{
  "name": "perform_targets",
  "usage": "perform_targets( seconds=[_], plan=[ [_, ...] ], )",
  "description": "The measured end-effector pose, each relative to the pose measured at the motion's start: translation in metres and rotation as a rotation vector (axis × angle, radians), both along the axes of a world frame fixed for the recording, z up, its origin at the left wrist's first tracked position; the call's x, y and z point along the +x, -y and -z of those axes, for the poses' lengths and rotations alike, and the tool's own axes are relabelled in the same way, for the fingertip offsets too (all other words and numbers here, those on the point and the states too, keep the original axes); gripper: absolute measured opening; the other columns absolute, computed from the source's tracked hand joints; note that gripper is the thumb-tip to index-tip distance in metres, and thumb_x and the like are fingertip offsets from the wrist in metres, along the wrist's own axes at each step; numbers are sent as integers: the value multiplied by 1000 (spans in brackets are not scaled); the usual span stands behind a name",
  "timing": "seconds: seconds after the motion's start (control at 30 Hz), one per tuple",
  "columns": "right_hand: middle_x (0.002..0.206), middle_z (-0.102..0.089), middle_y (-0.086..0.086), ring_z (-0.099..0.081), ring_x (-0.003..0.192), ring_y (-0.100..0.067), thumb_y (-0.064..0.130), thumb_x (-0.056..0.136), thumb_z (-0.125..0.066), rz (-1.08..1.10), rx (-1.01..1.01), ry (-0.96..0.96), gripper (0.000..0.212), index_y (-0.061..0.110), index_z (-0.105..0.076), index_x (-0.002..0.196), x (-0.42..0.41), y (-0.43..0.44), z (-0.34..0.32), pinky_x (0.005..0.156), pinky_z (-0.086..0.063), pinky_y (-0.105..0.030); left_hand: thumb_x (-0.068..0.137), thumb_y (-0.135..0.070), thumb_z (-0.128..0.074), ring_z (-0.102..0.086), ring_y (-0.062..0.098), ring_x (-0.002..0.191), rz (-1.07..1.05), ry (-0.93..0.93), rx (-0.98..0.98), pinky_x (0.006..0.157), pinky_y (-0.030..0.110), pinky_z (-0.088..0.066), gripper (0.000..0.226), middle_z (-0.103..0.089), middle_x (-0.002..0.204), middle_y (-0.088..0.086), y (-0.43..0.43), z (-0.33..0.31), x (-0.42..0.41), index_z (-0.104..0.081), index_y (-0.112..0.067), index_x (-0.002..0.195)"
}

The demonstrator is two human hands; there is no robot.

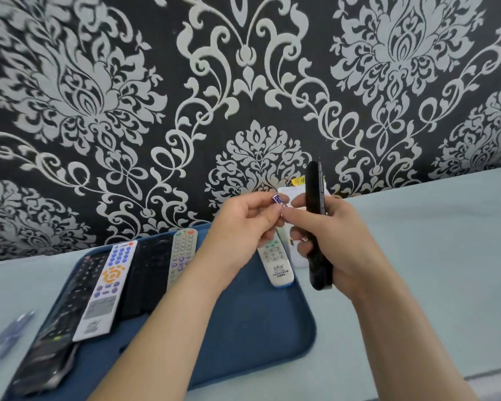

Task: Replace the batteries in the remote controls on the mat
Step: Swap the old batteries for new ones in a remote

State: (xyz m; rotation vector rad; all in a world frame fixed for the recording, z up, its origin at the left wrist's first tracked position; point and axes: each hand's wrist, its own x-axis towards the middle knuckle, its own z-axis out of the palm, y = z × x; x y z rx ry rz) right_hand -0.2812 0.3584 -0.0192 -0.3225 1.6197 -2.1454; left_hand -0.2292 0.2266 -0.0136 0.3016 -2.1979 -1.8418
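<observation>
Blue mat (243, 328) with the other remotes (107, 285) sits below and left of the left hand (252, 218). That hand pinches a purple battery (277, 200) at the fingertips. Just right of it, the right hand (339, 241) grips the black remote (315, 198) upright, edge-on. Hands close together. Looks like cell insertion: check polarity marks, seat the spring end first, press flat, don't force. Compartment not visible from here. Remote itself: slim, long, dark, lower end poking out below the right hand.

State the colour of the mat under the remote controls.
Dark blue mat, best seen in the head view.
</observation>
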Motion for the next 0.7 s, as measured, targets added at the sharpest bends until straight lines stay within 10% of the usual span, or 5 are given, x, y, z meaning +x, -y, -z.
perform_targets(
  seconds=[0.23, 0.7],
  plan=[
    [64, -61, -5, -45, 49, -10, 2, 88, -66, -234, -37, 139, 12, 10, -57, 89, 26, 44, 1, 39, -32, -16, 79, -26, -74, -53, -8, 76, -272, -93, -666, 73, 11, -41, 39, -63, 92, -18, 25, 2, 59, -62, -39, 114],
    [72, -69, -8, -49, 51, -12, 2, 85, -69, -399, 25, 104, 15, 10, -61, 95, 56, 92, 9, 42, -35, -17, 74, -24, -80, -53, -2, 100, -367, -146, -939, 89, 8, -36, 58, -62, 115, -11, 75, 10, 106, -61, -19, 128]
  ],
)
